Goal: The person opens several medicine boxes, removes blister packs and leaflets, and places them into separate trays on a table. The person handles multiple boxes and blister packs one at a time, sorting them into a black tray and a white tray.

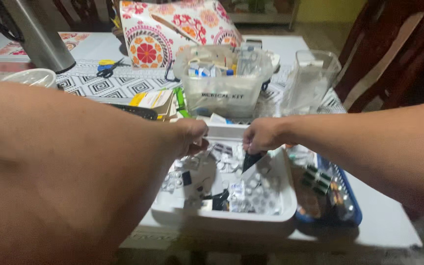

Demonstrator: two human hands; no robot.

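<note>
Setting: domestic room, dim light; dark wooden chair at the far right, white worktop partly covered by a black-and-white geometric-patterned cloth.
Tray: white rectangular plastic tray near the front edge of the worktop, filled with loose silver blister strips of tablets and a few small dark packets.
Left hand: left hand over the far left part of the tray, fingers curled inward; it appears to pinch a small silver blister piece, though blur prevents a firm reading.
Right hand: right hand over the far middle of the tray, fingers narrowed downward onto the top of a small dark triangular packet.
Packet position: directly below the right hand's fingertips, touching them, hanging above the blister strips, near the tray's centre.
Hand spacing: both hands at the same level, near each other, not touching.
Beside tray: blue plastic tray just to the right, holding green and brown strips.
Behind tray: translucent rectangular plastic box holding small supplies; clear empty plastic container to its right.
Far area: floral red-and-orange fabric bag; blue-and-yellow-handled scissors; steel cylindrical flask; white bowl at left.
</note>
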